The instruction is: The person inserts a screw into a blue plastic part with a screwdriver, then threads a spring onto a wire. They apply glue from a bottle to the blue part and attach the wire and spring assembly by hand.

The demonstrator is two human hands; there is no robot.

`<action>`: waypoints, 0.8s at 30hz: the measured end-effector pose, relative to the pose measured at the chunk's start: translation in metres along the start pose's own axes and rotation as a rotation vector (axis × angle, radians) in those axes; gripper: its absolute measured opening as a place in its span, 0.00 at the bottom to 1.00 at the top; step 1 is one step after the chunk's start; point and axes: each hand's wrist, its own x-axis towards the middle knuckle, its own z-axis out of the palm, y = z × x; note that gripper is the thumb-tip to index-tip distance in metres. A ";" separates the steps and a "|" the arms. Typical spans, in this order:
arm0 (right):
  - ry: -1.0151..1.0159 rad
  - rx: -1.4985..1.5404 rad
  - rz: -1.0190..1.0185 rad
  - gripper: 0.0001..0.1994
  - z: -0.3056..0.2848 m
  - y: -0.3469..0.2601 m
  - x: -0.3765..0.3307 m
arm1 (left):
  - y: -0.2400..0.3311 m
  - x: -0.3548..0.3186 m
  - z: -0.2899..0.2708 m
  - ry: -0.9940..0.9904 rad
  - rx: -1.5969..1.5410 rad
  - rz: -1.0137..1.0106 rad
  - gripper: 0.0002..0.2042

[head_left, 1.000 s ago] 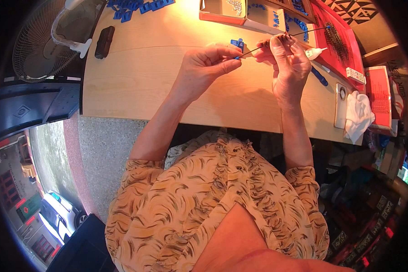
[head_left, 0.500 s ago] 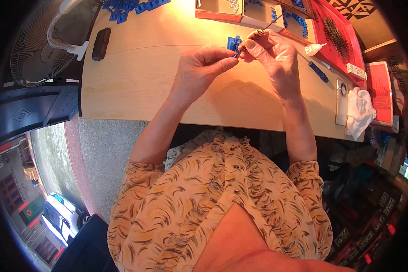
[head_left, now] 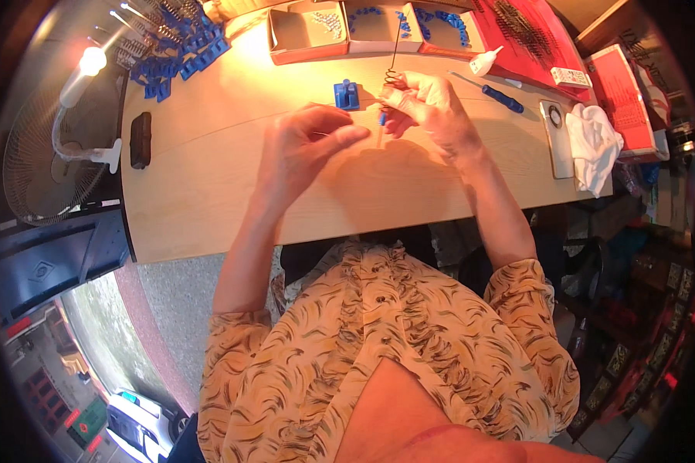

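Note:
Both hands are raised over the wooden table (head_left: 208, 201). My right hand (head_left: 432, 108) pinches a dark coil spring (head_left: 394, 76) whose long straight wire end points up and away from me. A small blue plastic part (head_left: 382, 118) and a thin pale stick (head_left: 378, 137) hang below its fingers. A little to the left, my left hand (head_left: 305, 147) has thumb and forefinger closed on what looks like a thin metal pin (head_left: 317, 135). A blue plastic block (head_left: 347, 94) stands on the table between the hands, just beyond them.
Open cardboard boxes (head_left: 305, 35) of small parts line the far edge, beside a red tray (head_left: 533, 31). A glue bottle (head_left: 486, 60), a blue-handled screwdriver (head_left: 503, 97), a phone (head_left: 556, 127) and a white cloth (head_left: 594, 143) lie right. Loose blue parts (head_left: 181, 50), a black object (head_left: 140, 139), a lamp (head_left: 93, 62) and a fan (head_left: 46, 162) are left.
The hands have drawn apart; the left one has pulled back to the left. The right hand has tilted the spring's wire from lying sideways to pointing up. The view has shifted.

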 end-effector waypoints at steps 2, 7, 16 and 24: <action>0.051 -0.115 -0.018 0.12 -0.029 0.012 0.006 | -0.008 0.010 -0.016 0.008 0.032 -0.006 0.09; 0.199 -0.614 0.001 0.13 -0.066 0.015 0.023 | -0.040 0.042 -0.042 -0.035 0.161 -0.088 0.20; 0.360 -0.817 -0.096 0.15 -0.091 0.017 0.010 | -0.055 0.060 -0.023 -0.119 0.356 0.187 0.28; 0.861 -0.965 -0.100 0.15 -0.132 0.017 -0.022 | -0.053 0.059 -0.019 -0.063 0.495 0.366 0.27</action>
